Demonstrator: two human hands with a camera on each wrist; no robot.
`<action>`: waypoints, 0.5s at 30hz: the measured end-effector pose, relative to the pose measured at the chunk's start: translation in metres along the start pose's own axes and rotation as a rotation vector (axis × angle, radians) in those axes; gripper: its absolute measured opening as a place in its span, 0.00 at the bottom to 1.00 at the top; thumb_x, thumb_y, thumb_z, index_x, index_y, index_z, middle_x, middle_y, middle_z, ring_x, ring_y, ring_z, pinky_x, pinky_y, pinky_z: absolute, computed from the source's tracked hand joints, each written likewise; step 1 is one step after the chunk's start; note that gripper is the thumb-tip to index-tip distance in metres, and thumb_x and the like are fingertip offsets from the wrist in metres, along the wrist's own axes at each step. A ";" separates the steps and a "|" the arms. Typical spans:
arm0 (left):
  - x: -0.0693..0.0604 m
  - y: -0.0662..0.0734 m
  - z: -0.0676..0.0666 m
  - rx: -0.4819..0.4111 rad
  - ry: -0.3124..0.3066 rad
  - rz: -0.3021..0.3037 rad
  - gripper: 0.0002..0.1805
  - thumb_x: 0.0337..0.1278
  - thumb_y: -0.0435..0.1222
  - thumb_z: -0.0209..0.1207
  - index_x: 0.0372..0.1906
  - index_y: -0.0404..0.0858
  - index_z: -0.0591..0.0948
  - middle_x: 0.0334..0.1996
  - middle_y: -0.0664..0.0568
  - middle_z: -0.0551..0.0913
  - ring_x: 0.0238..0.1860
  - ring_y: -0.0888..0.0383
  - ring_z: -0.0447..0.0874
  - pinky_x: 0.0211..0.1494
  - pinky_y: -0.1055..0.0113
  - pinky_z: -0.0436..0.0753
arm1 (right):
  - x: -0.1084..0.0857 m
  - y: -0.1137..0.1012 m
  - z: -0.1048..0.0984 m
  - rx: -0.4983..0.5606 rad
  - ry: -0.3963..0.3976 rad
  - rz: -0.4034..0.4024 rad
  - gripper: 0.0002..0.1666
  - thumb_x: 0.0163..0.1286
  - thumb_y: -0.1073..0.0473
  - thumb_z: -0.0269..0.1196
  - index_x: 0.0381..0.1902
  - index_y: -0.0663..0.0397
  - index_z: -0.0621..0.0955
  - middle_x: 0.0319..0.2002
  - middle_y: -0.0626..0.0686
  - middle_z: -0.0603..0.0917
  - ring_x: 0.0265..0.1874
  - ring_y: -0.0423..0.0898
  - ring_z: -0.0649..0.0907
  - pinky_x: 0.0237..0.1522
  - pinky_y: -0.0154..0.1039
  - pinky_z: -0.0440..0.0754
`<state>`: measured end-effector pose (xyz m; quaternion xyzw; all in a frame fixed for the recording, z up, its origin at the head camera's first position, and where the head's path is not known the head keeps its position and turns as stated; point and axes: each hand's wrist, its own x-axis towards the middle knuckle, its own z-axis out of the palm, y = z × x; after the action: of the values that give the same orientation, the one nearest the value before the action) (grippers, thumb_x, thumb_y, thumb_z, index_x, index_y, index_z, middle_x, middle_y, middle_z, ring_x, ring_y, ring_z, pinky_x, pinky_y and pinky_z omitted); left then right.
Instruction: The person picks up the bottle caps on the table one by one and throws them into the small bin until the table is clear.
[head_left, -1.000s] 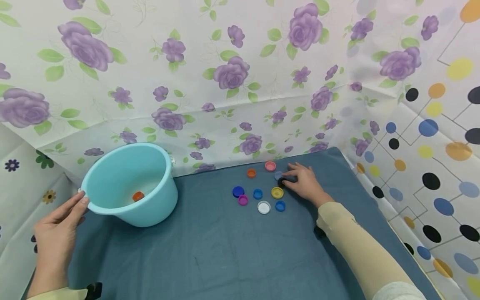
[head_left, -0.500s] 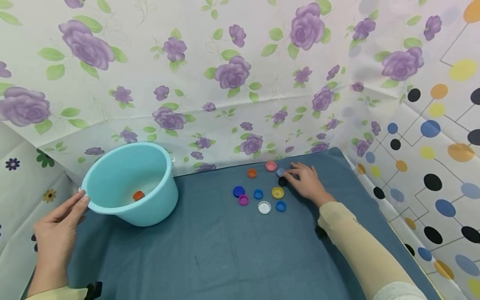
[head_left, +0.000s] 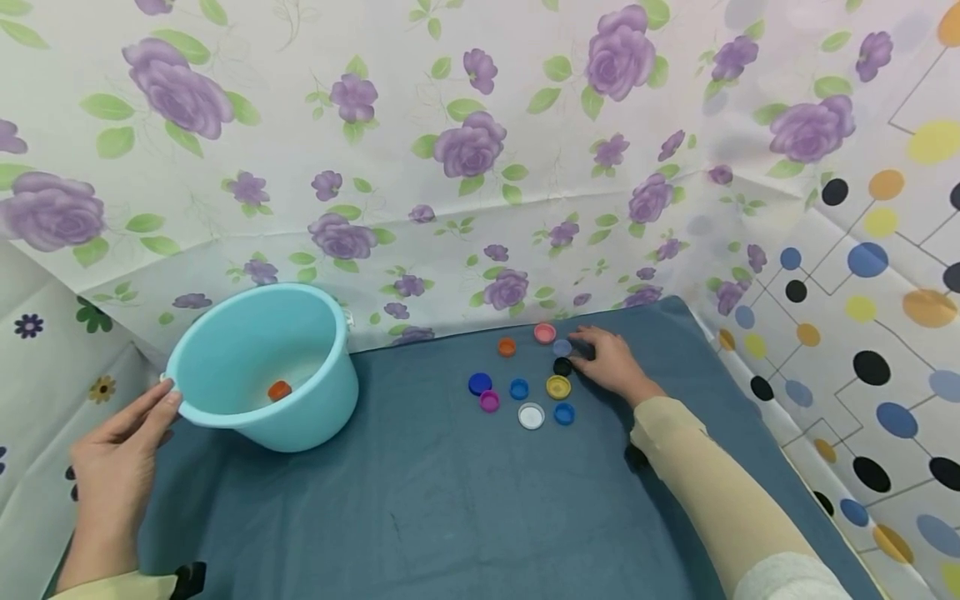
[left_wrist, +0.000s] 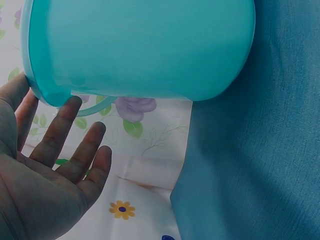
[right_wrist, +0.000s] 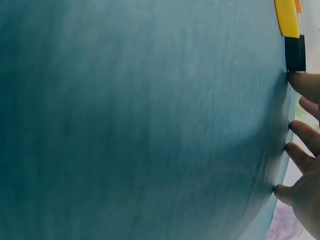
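Note:
My left hand (head_left: 120, 458) pinches the rim of a light blue plastic bucket (head_left: 315, 417) between thumb and forefinger. In the left wrist view its other fingers spread loosely below the rim. One orange bottle cap (head_left: 280, 391) lies inside the bucket. On the cloth at the right, my right hand (head_left: 611, 362) rests with relaxed fingers beside a black cap (head_left: 562, 367) and a pale blue cap (head_left: 562, 348). The right wrist view shows its fingertips down on the cloth and its thumb at the edge of the black cap (right_wrist: 295, 52); whether they touch I cannot tell.
Around the black cap lie a yellow cap (head_left: 558, 387), a pink cap (head_left: 544, 333), an orange cap (head_left: 507, 347), a white cap (head_left: 531, 416), a magenta cap (head_left: 489, 401) and several blue ones. Blue cloth (head_left: 420, 500) covers the table; a flowered sheet (head_left: 420, 183) hangs behind.
My right fingers have drawn slightly off the pale blue and black caps, which now show more fully. My left hand keeps its grip on the bucket rim.

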<state>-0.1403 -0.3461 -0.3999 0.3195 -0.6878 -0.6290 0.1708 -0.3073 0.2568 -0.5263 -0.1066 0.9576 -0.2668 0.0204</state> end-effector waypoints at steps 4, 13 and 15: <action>0.000 0.000 0.000 0.007 0.001 -0.004 0.26 0.42 0.47 0.70 0.52 0.51 0.82 0.49 0.69 0.82 0.34 0.76 0.82 0.28 0.85 0.77 | 0.004 -0.004 0.004 0.014 -0.009 -0.005 0.29 0.62 0.45 0.63 0.60 0.47 0.75 0.67 0.55 0.68 0.71 0.57 0.59 0.66 0.69 0.47; 0.000 -0.001 0.000 -0.007 -0.005 0.011 0.26 0.42 0.46 0.70 0.52 0.51 0.82 0.51 0.68 0.81 0.35 0.76 0.81 0.28 0.86 0.77 | 0.008 -0.005 0.010 0.035 0.001 0.027 0.30 0.61 0.43 0.64 0.58 0.47 0.77 0.67 0.54 0.68 0.72 0.54 0.59 0.69 0.65 0.45; 0.000 -0.001 0.000 -0.009 -0.006 0.009 0.26 0.42 0.46 0.70 0.52 0.51 0.82 0.51 0.68 0.81 0.35 0.76 0.81 0.28 0.86 0.77 | 0.008 -0.003 0.010 0.052 -0.002 0.035 0.30 0.61 0.42 0.64 0.58 0.47 0.77 0.68 0.53 0.68 0.72 0.53 0.58 0.69 0.64 0.45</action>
<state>-0.1403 -0.3462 -0.4004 0.3141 -0.6870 -0.6321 0.1729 -0.3135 0.2474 -0.5330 -0.0894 0.9521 -0.2911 0.0287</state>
